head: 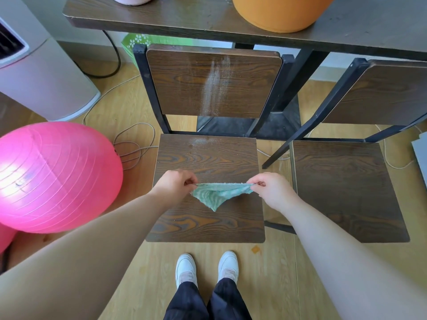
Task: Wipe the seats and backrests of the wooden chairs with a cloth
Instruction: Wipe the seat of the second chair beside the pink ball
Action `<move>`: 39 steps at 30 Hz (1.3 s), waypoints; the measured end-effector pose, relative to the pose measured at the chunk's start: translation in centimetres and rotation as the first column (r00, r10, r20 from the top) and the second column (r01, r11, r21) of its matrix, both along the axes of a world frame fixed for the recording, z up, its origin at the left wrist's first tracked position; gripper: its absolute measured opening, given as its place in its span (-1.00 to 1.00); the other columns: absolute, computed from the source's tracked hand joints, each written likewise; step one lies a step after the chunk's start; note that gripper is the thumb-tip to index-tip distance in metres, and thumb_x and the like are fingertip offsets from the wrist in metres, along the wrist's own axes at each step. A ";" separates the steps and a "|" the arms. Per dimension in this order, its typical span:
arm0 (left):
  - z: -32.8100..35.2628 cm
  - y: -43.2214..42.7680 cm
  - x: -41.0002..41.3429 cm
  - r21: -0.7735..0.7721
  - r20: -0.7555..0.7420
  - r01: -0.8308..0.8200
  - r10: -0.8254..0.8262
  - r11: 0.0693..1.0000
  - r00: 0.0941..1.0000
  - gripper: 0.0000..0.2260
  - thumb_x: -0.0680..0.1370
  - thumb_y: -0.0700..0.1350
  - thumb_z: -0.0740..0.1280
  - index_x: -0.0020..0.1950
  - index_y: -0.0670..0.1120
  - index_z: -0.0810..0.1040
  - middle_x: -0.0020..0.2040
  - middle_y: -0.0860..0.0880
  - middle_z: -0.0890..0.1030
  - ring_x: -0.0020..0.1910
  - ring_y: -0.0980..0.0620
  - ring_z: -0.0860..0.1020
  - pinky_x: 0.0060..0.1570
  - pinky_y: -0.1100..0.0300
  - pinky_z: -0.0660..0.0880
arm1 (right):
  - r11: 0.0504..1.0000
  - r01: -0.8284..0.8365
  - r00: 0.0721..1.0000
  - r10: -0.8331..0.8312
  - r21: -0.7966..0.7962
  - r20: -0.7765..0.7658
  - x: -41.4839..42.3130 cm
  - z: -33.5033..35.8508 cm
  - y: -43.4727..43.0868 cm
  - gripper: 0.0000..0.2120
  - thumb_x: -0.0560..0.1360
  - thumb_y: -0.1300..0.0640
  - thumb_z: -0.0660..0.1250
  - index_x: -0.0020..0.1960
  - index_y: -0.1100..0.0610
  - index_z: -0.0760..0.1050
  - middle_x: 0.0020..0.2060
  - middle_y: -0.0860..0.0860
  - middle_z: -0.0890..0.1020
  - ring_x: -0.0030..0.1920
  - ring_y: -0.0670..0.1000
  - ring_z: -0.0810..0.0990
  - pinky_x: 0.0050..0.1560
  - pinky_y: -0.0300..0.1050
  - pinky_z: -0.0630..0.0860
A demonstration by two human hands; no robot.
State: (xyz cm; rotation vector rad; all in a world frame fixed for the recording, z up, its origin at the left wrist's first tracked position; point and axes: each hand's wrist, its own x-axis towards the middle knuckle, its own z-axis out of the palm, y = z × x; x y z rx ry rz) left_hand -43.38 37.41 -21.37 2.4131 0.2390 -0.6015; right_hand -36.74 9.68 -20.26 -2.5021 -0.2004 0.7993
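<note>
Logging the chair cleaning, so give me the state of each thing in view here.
Cloth: stretched between both hands, sagging to a point.
Left hand: pinches its left corner.
Right hand: pinches its right corner.
Front chair backrest: white streak down it.
Front chair seat: pale dusty patch at back edge.
Right chair: no marks visible.

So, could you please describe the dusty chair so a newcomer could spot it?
At the dark table, take the left chair, beside the pink ball, under the held cloth. Unlike the right chair, its backrest bears a whitish streak.
</note>
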 end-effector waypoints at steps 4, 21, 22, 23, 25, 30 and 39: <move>-0.1 0.2 -0.2 0.066 0.024 0.042 -0.043 0.997 0.999 -0.89 0.60 -0.11 0.36 0.08 -0.07 0.65 -0.09 0.08 0.57 -0.12 0.08 0.52 -0.12 0.27 0.38 | 0.995 -0.096 0.995 0.097 -0.041 0.021 0.3 0.4 -0.2 -0.83 0.59 0.09 0.31 0.11 -0.02 0.64 0.00 -0.15 0.60 0.01 -0.10 0.55 0.06 -0.14 0.56; 2.4 2.6 4.0 0.143 0.173 0.051 -0.076 0.988 0.982 -0.90 0.59 -0.12 0.34 0.05 -0.07 0.63 -0.08 0.05 0.54 -0.13 0.09 0.48 -0.26 0.38 0.27 | 0.995 -0.102 0.977 0.098 0.010 0.190 5.6 4.4 1.6 -0.81 0.60 0.10 0.28 0.10 0.08 0.66 0.00 -0.07 0.63 -0.02 -0.09 0.53 0.01 -0.16 0.50; 2.8 2.8 4.5 0.139 0.187 0.049 -0.075 0.989 0.980 -0.90 0.59 -0.12 0.34 0.05 -0.06 0.63 -0.08 0.05 0.55 -0.13 0.10 0.48 -0.27 0.42 0.27 | 0.995 -0.098 0.974 0.093 0.012 0.208 6.0 4.9 1.8 -0.81 0.60 0.10 0.28 0.10 0.07 0.66 0.00 -0.07 0.63 -0.02 -0.08 0.53 0.00 -0.16 0.49; 3.2 3.0 4.8 0.133 0.203 0.046 -0.072 0.990 0.976 -0.91 0.60 -0.12 0.34 0.05 -0.06 0.63 -0.08 0.05 0.55 -0.14 0.10 0.49 -0.27 0.44 0.28 | 0.996 -0.089 0.970 0.084 0.015 0.227 6.3 5.2 1.9 -0.81 0.60 0.09 0.29 0.10 0.06 0.66 0.00 -0.07 0.62 -0.02 -0.08 0.53 -0.01 -0.17 0.50; 4.2 3.2 5.3 0.116 0.246 0.037 -0.065 0.993 0.967 -0.92 0.59 -0.13 0.34 0.03 -0.05 0.62 -0.09 0.06 0.55 -0.13 0.10 0.49 -0.24 0.39 0.31 | 0.997 -0.072 0.960 0.064 0.017 0.272 6.7 5.9 2.1 -0.83 0.59 0.08 0.30 0.11 0.03 0.65 0.01 -0.08 0.60 -0.03 -0.09 0.53 -0.03 -0.21 0.53; 4.4 3.7 4.4 0.096 0.275 0.031 -0.057 0.995 0.960 -0.95 0.58 -0.12 0.36 0.00 -0.01 0.61 -0.09 0.09 0.54 -0.11 0.10 0.51 -0.08 0.24 0.44 | 0.992 -0.114 0.940 0.091 0.050 0.329 5.4 6.2 1.5 -0.84 0.57 0.08 0.34 0.09 -0.01 0.66 -0.08 -0.09 0.58 -0.12 -0.09 0.52 -0.09 -0.20 0.55; -4.7 1.4 -4.6 0.084 0.008 0.099 -0.100 0.991 0.995 -0.92 0.51 -0.17 0.37 -0.06 -0.02 0.63 -0.19 0.11 0.52 -0.15 0.07 0.49 -0.13 0.16 0.44 | 0.984 -0.180 0.979 0.177 0.017 0.103 -3.6 -4.3 -1.2 -0.88 0.53 0.14 0.38 -0.02 0.03 0.70 -0.21 -0.13 0.53 -0.22 -0.11 0.50 -0.19 -0.31 0.35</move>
